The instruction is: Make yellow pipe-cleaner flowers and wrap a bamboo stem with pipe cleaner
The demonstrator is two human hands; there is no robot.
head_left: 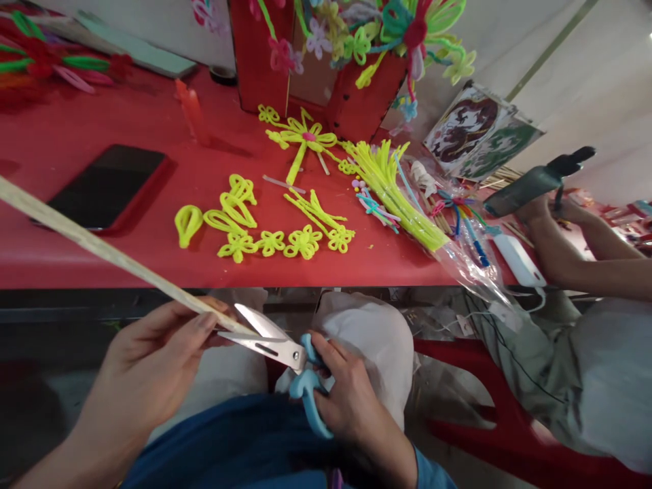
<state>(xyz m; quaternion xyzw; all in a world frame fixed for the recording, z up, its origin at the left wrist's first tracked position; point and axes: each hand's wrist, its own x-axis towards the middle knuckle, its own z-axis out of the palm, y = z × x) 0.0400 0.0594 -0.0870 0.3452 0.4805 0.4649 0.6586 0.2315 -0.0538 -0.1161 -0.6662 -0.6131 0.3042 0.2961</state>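
- Nearest the head camera, the left hand (153,360) reaches in, its grip pinching a stick (102,246) between thumb and fingers close to the far end.
- The right hand (351,387) has its grip closed around the handles of the scissors (289,354); the blades stand apart, pointing toward the left hand.
- The stick slants from the left edge of the view down to the blades, in front of the bench (137,109) and above the person's lap. Its end appears to lie between the blades, though the exact contact cannot be told.
- To do this well, I would keep the left fingertips clear of the blade tips, which look very near them, and set the stick deep toward the pivot, where the scissors should bite hardest. A firm pinch should stop the stick from twisting, and squaring the blades across it should help avoid splintering.
- The stick looks long, straight, pale and woody, with a mottled surface; it is probably stiff.
- On the bench lie yellow flowers (303,242), a phone (106,183) and a yellow bundle (394,197); a co-worker's forearm (585,268) shows at right.
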